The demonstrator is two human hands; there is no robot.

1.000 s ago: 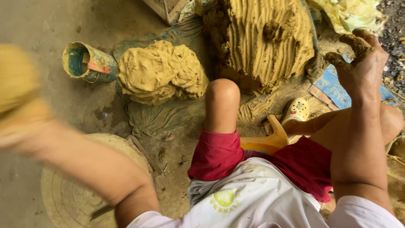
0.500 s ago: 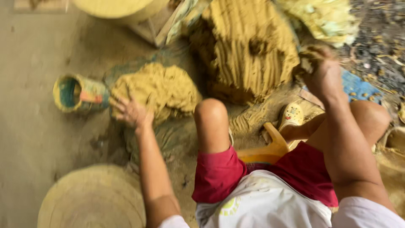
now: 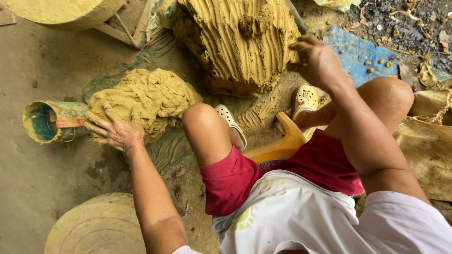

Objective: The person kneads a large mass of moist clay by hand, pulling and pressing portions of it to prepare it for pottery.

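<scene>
A low heap of wet ochre clay (image 3: 146,96) lies on a plastic sheet on the ground. My left hand (image 3: 114,131) rests flat on its near left edge, fingers spread. A big grooved mound of clay (image 3: 240,42) stands behind my knees. My right hand (image 3: 316,59) presses against the mound's right side with clay-smeared fingers curled; whether it holds a lump I cannot tell. I sit on a low yellow stool (image 3: 282,143), knees bent, in red shorts.
A clay-smeared tin with a teal inside (image 3: 47,123) lies on its side left of the heap. A round clay-coated disc (image 3: 96,228) sits near bottom left, another round form (image 3: 61,10) at top left. Blue sheet (image 3: 360,54) and sacking (image 3: 431,150) lie right.
My left hand came down from mid-air and settled on the small clay heap. My right hand dropped from near the top of the big mound to its right side.
</scene>
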